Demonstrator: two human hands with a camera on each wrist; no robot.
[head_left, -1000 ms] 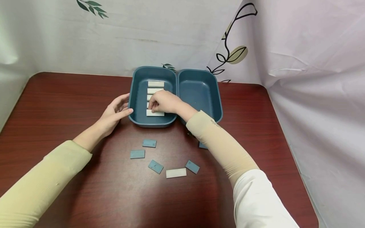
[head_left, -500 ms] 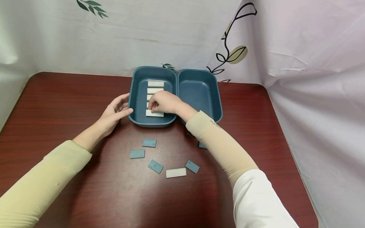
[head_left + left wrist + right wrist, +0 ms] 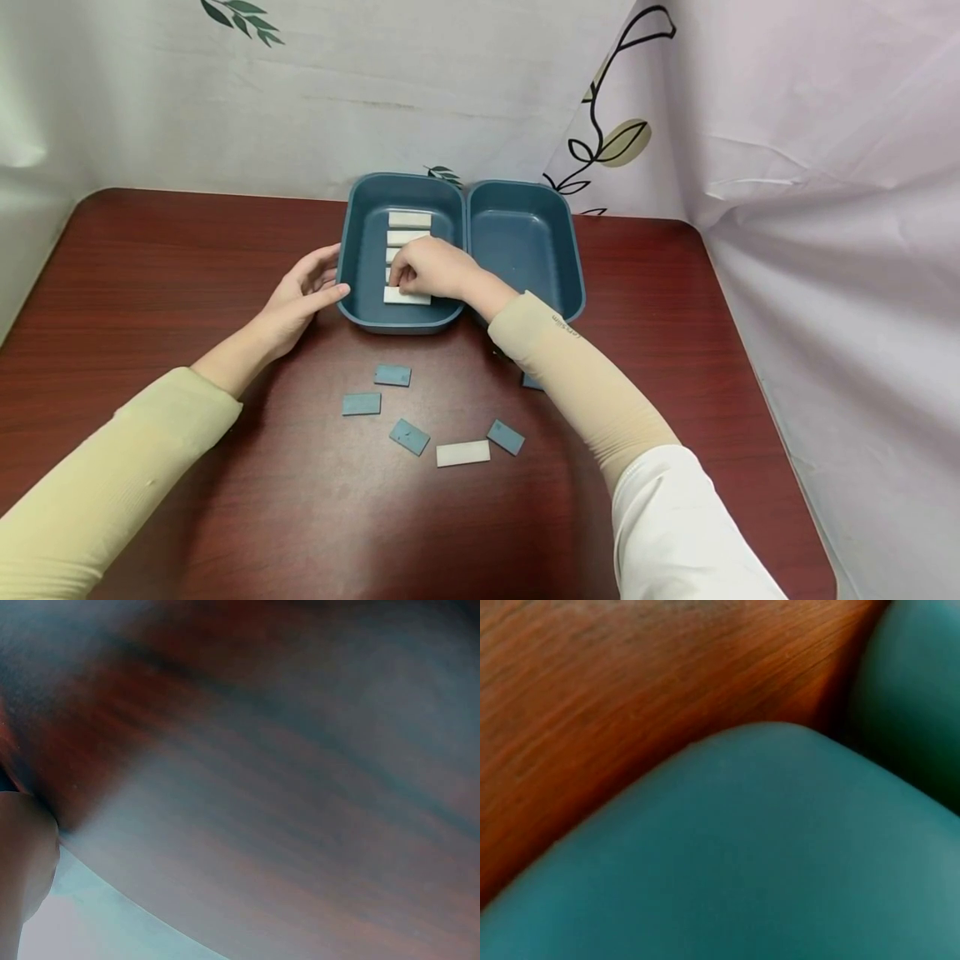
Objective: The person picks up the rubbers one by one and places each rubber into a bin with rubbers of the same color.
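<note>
A deep blue box has a column of several white rectangular tiles lying flat in it. My right hand reaches in from the right, its curled fingers pinching the frontmost white tile. That hand partly covers the middle tiles, and its fingertips are partly hidden. Against the box's outer left wall rests my left hand, fingers extended along the side and thumb at the front left rim. The left wrist view has just a blurred bit of hand; the right wrist view has blue box walls.
A second blue box stands close on the right, partly behind my right forearm. Several small blue-grey tiles and one white tile lie on the dark red table. A white patterned curtain hangs behind.
The frontmost white tile has shifted very slightly left under my right fingers. Both hands keep almost the same place, and the loose tiles stay put.
</note>
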